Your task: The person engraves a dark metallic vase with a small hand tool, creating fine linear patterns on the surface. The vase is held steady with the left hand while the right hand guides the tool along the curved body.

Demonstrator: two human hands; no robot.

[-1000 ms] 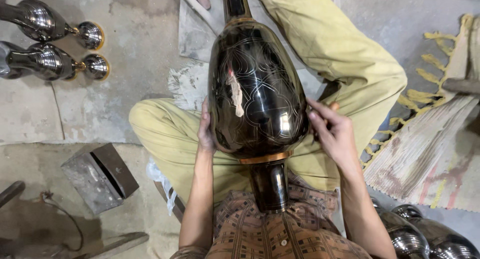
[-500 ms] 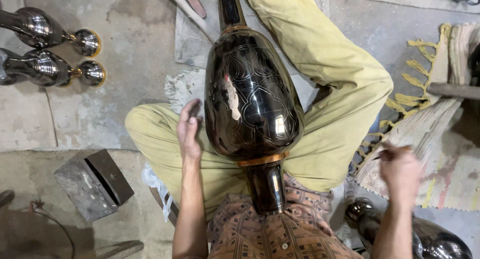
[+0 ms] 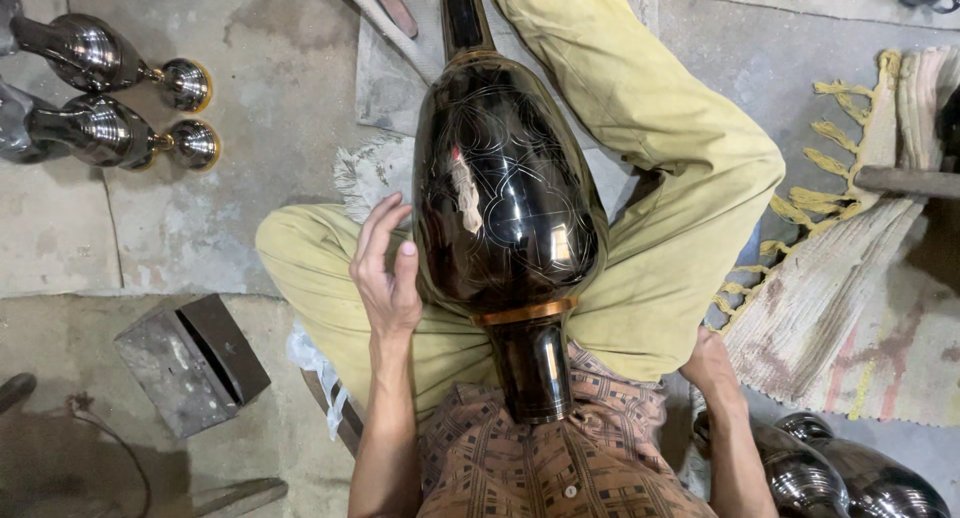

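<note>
Item: large black vase (image 3: 505, 203), engraved with fine pale lines, copper band near its foot. It lies lengthwise across my lap, foot against my patterned shirt (image 3: 530, 473), neck pointing away past my knees.

My left hand (image 3: 388, 268): fingers loose and spread, grasping nothing, thumb just beside the vase's left flank; whether it touches, I cannot tell.

My right hand (image 3: 712, 363): down by my right hip beside my yellow trouser leg (image 3: 680, 178), well apart from the vase. Mostly hidden, so I cannot tell whether it is clenched or released.

Open room: bare concrete floor (image 3: 270, 88) left of my left knee. To the right, the fringed edge of a striped rug (image 3: 830, 308) comes close to my right leg.

Surroundings: two polished steel vessels (image 3: 100, 103) lying on the floor at upper left; a grey metal block (image 3: 190, 363) near my left thigh; more shiny dark vessels (image 3: 840, 473) at lower right, near my right arm.
</note>
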